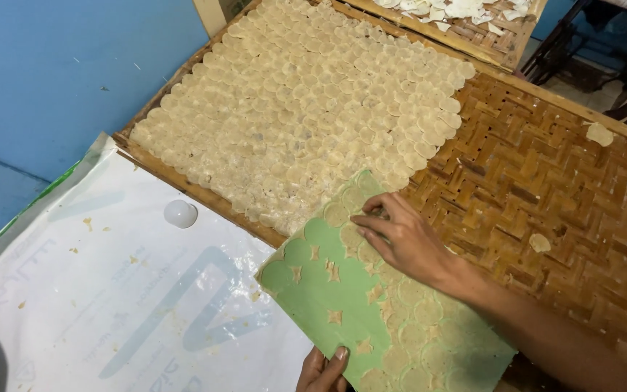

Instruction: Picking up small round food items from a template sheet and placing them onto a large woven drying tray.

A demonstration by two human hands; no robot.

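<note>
While the right hand (400,239) lies palm-down on the green sheet (328,290), its fingers are spread flat and point toward the upper left, the fingertips (363,218) resting on pale dough discs (415,312) at the sheet's upper end; nothing is pinched in that grip as far as can be seen. Left hand (322,372) enters at the bottom edge and holds the sheet's lower border, thumb on top; the remaining fingers are hidden under the sheet, so the grip is closed on the sheet edge.

Green sheet: rectangular, tilted, its upper corner overlapping the woven bamboo tray (546,189) and its lower part extending over the white plastic sheet (110,290). Round cut-out discs remain on the right half; the left half shows bare green with small star-shaped dough scraps between disc positions.

Bamboo tray: left portion densely covered with overlapping round discs (299,109); right portion bare weave, with two stray pieces (600,133) lying well apart.

Small white dome-shaped object (181,213) sits on the plastic sheet, just beside the tray frame. Second tray (509,36) with white pieces at top. Blue wall (52,72) to the left.
</note>
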